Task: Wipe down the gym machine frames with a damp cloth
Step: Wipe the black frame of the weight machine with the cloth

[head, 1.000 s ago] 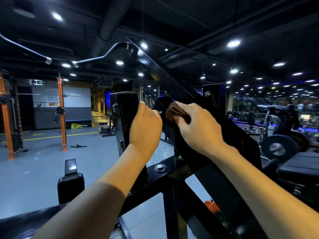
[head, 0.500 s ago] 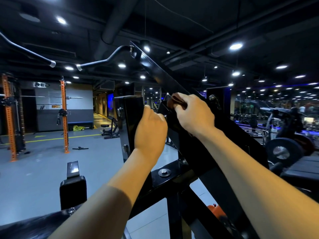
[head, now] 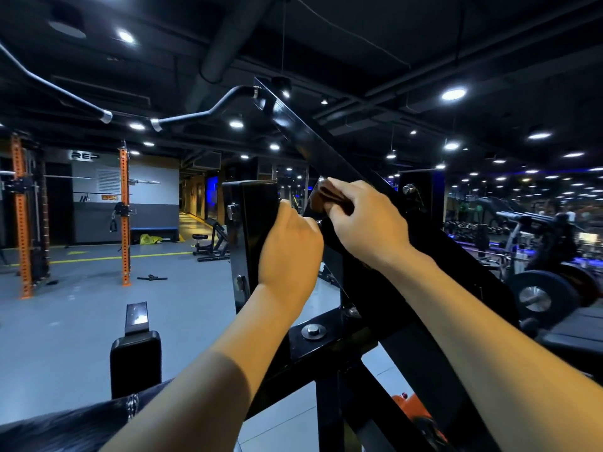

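A black gym machine frame fills the middle of the view; its long slanted arm (head: 313,141) climbs from lower right to upper left and ends in a curved handle bar (head: 208,112). My right hand (head: 368,223) grips a folded brown cloth (head: 323,197) and presses it against the slanted arm about halfway up. My left hand (head: 290,249) is curled around the edge of the black upright plate (head: 251,230) just left of the arm. A bolted crossbeam (head: 313,331) runs below both hands.
A black padded seat post (head: 135,357) stands at lower left. Orange rack uprights (head: 124,210) rise on the grey floor to the left, with a bench (head: 212,243) behind. Weight plates (head: 538,298) and other machines crowd the right side.
My right hand has slid the cloth up the slanted arm. My left hand has kept its hold on the upright plate. The camera has tilted up slightly.
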The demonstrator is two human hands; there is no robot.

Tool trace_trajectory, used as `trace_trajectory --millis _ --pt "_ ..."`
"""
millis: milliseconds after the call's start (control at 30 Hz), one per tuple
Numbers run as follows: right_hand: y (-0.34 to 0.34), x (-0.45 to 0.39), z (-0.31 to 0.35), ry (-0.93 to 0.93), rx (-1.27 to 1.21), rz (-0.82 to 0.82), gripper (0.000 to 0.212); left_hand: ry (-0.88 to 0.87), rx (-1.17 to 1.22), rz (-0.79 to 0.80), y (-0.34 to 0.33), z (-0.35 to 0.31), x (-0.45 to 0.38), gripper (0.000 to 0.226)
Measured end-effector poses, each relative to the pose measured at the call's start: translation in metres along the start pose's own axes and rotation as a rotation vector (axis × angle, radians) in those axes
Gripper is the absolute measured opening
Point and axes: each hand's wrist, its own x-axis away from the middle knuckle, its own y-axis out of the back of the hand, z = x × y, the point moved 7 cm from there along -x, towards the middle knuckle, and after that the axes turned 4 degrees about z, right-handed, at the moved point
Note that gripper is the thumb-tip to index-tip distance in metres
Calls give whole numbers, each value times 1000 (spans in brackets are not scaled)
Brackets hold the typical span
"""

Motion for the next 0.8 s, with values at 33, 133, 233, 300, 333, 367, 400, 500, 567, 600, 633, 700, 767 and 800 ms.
trace_trajectory --millis 33,133,233,300,333,367,400,500,567,600,633,700,767,800 --pt "2 7 -5 -1 -3 -3 44 -3 5 -1 0 -1 0 13" --pt "5 0 -16 -96 8 -16 38 -3 -15 1 -2 0 -1 13" --pt "-4 -30 -3 -124 29 -18 35 -4 29 5 -1 0 -1 13" --pt "-9 -31 9 -64 12 3 41 -16 18 -5 -2 -1 -2 14" --pt "-8 -24 11 -31 13 16 44 -22 17 3 -3 -2 -2 14" --pt "-4 -12 8 -11 20 22 46 -24 17 8 -3 -2 -1 15" --pt "1 0 -1 -1 32 12 46 -23 20 1 -2 -3 -1 15" --pt "18 16 -36 -120 36 -12 41 -4 16 2 -3 -1 -1 13" --pt "19 8 -43 -200 10 -32 39 -2 11 17 -3 -2 -2 16" --pt "17 6 -36 -176 16 -36 41 -4 11 8 -2 -2 -2 16" --pt "14 9 -26 -123 28 -30 45 -4 14 3 -2 -2 -1 15" --pt "13 23 -14 -26 36 -2 50 -13 21 -6 -2 -2 -2 13" --pt "20 43 -25 -12 36 -1 50 -17 24 7 -3 -3 -3 13" --pt "24 51 -33 -42 37 -10 49 -14 18 7 -4 -3 -3 13"
